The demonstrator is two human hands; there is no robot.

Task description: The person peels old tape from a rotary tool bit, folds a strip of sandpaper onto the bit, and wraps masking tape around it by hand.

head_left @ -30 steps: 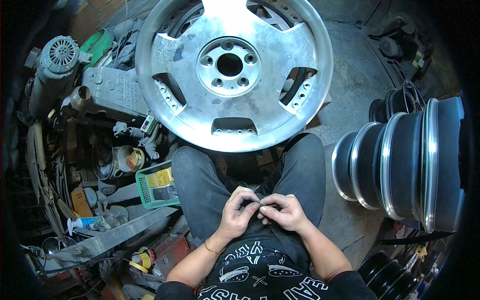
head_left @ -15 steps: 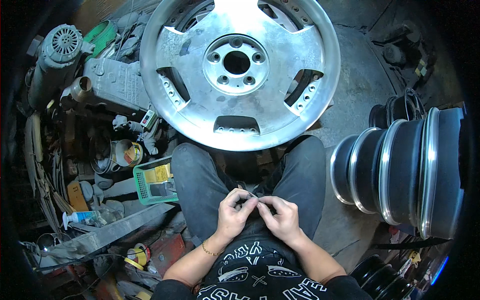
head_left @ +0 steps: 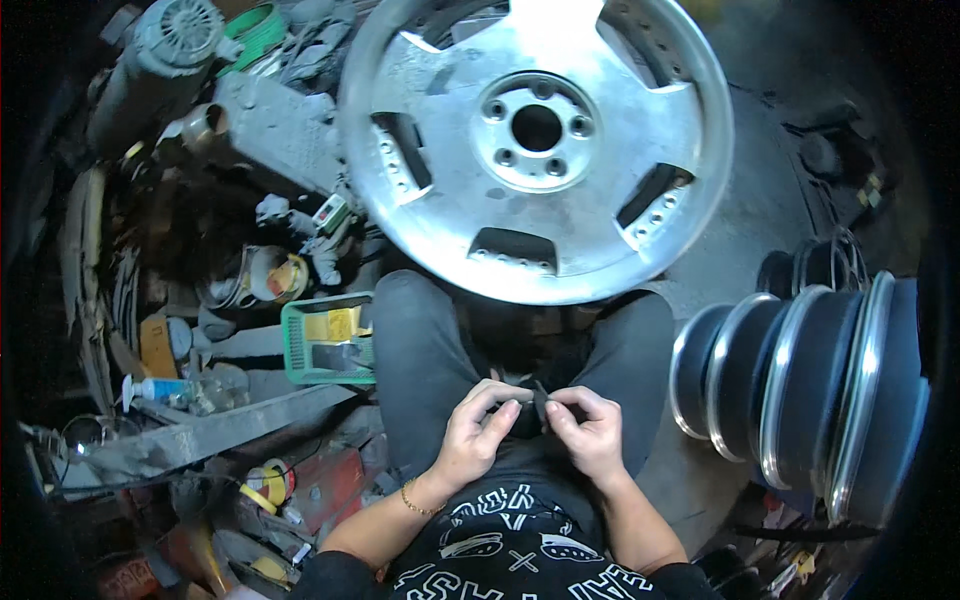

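Over my lap, my right hand pinches a small dark flat piece between thumb and fingers; its material is too small to tell. Close to its left side is my left hand, thumb and fingers drawn together; whatever they hold, if anything, cannot be made out. Just beyond my knees lies a large silver wheel rim, face up, with a round centre hole, bolt holes around it and several wide openings. Neither hand touches it.
To my right stand several black rim barrels with shiny lips. On the left are a green basket holding a yellow block, a spray bottle, a grey metal beam and a motor. Tools and scrap crowd that side.
My hands have moved slightly apart, and the dark piece now shows between them. The view has shifted, so the wheel rim appears farther right and turned a little.
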